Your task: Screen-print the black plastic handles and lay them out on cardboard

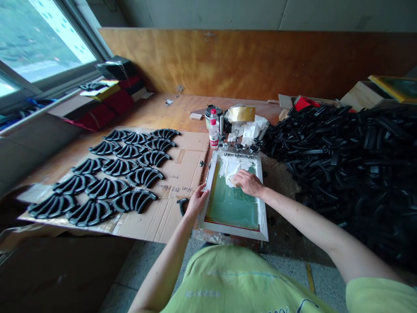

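Note:
A white-framed printing screen (233,229) lies flat on the bench, with green mesh (231,208) stretched across it. Crumpled white paper (233,167) covers the far end of the mesh. My right hand (248,183) presses on the mesh, its fingertips on a white scrap (232,181) at the paper's near edge. My left hand (197,201) grips the screen's left rim. Just left of that hand, a curved black plastic piece (181,205) lies on the cardboard.
Rows of curved black pieces (107,189) lie on cardboard (177,174) to the left. A large heap of similar pieces (339,161) fills the right side. Beyond the screen stand bottles (213,134), a tape roll (241,114) and a dark tin (213,113).

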Demonstrator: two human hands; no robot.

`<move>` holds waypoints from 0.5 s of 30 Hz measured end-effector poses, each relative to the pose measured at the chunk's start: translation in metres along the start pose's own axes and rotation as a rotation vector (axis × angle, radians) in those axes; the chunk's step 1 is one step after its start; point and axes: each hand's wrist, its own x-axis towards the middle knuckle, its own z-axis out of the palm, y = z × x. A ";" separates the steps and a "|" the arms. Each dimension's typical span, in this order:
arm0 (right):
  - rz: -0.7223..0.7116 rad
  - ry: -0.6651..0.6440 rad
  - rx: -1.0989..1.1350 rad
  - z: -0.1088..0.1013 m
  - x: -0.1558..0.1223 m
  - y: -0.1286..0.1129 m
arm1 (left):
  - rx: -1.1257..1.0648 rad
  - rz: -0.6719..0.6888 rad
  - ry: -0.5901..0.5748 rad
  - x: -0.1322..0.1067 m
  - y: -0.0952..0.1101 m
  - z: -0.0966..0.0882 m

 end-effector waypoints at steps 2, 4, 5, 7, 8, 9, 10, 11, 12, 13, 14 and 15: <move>-0.040 -0.034 0.048 -0.003 -0.005 -0.001 | -0.003 -0.005 -0.008 -0.001 0.003 0.001; 0.011 -0.051 0.079 -0.012 0.005 0.001 | -0.009 -0.013 -0.037 -0.003 0.008 0.000; 0.066 -0.044 0.081 -0.018 0.016 0.003 | -0.012 -0.017 -0.059 -0.005 0.012 -0.001; 0.209 -0.009 0.053 -0.031 0.042 0.012 | -0.010 -0.022 -0.104 -0.009 0.026 -0.005; 0.276 0.013 0.025 -0.039 0.055 0.018 | -0.009 -0.016 -0.123 -0.013 0.035 -0.008; 0.334 0.041 -0.003 -0.046 0.063 0.027 | -0.008 -0.002 -0.135 -0.016 0.047 -0.010; 0.387 0.078 -0.028 -0.054 0.068 0.037 | -0.009 0.018 -0.137 -0.020 0.059 -0.012; 0.444 0.135 -0.045 -0.061 0.066 0.048 | -0.009 0.040 -0.134 -0.024 0.072 -0.013; 0.512 0.213 -0.054 -0.067 0.059 0.060 | -0.015 0.063 -0.131 -0.026 0.086 -0.013; 0.584 0.300 -0.047 -0.071 0.046 0.071 | -0.042 0.094 -0.119 -0.028 0.100 -0.011; 0.653 0.375 -0.028 -0.072 0.030 0.081 | -0.087 0.139 -0.102 -0.027 0.114 -0.008; 0.708 0.426 -0.003 -0.070 0.012 0.087 | -0.144 0.197 -0.086 -0.025 0.126 -0.004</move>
